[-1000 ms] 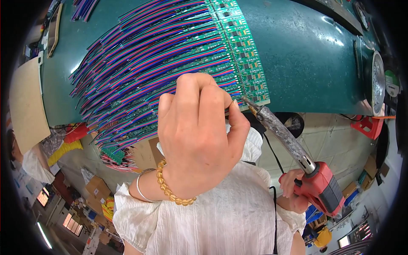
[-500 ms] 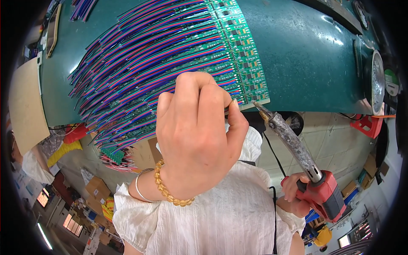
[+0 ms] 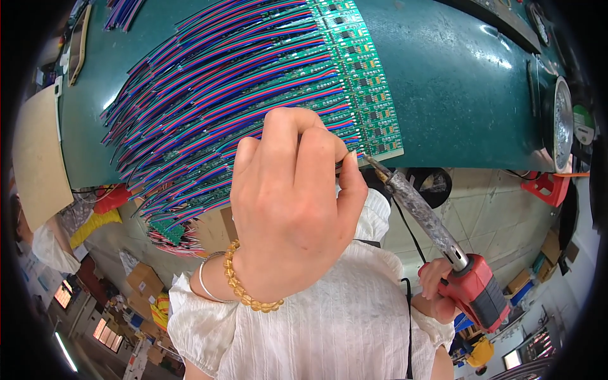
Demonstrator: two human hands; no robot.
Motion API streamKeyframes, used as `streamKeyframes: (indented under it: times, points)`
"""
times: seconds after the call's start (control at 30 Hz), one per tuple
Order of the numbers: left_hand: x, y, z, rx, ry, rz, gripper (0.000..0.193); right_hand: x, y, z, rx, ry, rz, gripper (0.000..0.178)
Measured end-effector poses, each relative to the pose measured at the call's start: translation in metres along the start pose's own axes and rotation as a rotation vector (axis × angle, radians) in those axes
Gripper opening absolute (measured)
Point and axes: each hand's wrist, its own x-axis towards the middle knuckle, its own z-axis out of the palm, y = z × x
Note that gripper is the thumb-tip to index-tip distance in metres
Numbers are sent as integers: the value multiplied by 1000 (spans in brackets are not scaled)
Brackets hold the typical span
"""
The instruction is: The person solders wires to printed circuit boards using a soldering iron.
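Observation:
My left hand [image 3: 294,190] is closed in a pinch over the near edge of a green circuit board panel [image 3: 373,101]. Between its thumb and fingertips is a thin wire, mostly hidden by the fingers. Rows of red, green, blue and black wires [image 3: 253,95] lie across the panel, fanning out to the left. In my right hand [image 3: 437,288] is a soldering iron [image 3: 424,212] with a red and black handle. Its tip points up and left, at the panel's near edge just right of my left thumb; exact contact cannot be made out.
The green tabletop [image 3: 456,107] carries a round metal dish [image 3: 560,123] at the right and a wire bundle [image 3: 125,12] at the far left. A tan board [image 3: 41,152] stands at the left edge. A red stool [image 3: 546,188] is below the table. A black cord [image 3: 408,228] hangs near the iron.
The soldering iron's tip has moved left and slightly down, closer to my left thumb. My left hand has shifted slightly left, still pinched.

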Motion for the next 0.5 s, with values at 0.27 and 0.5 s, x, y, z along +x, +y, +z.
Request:
streamKeyframes:
  times: [0.27,0.5]
  points:
    - [0,0,-1,-10,-10,9,19,20,-15,-16,-407,-545,281,29]
    - [0,0,-4,-10,-33,-17,18,-1,2,-2,-81,-91,128,45]
